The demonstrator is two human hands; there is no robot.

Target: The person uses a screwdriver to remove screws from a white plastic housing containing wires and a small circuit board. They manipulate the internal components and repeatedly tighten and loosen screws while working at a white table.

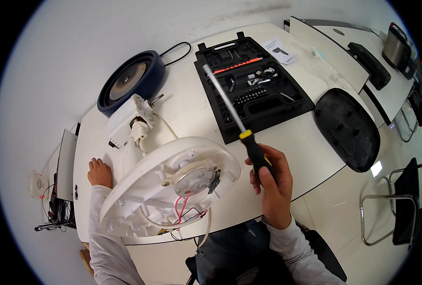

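Note:
In my right hand [277, 185] is a long screwdriver [227, 102] with a black and yellow handle, its shaft slanting up and left over a black tool case. My left hand [99, 172] lies on the table, fingers foreshortened and slightly apart, with nothing visible in them. Beside it a white electric fan body lies tipped over. Its hollow base [142, 194] faces me, showing a round metal part [194, 180], red and dark wires [181, 209] and a pale cable. Farther back, the fan's motor head [137, 114] has a bare metal shaft pointing right.
The open tool case [253, 90] holds bits and sockets. A dark blue round device [132, 80] with a black cord stands at the back left. A black oval cover [347, 129] lies at the table's right edge. A paper leaflet [279, 50] sits behind the case; a chair [401, 204] stands right.

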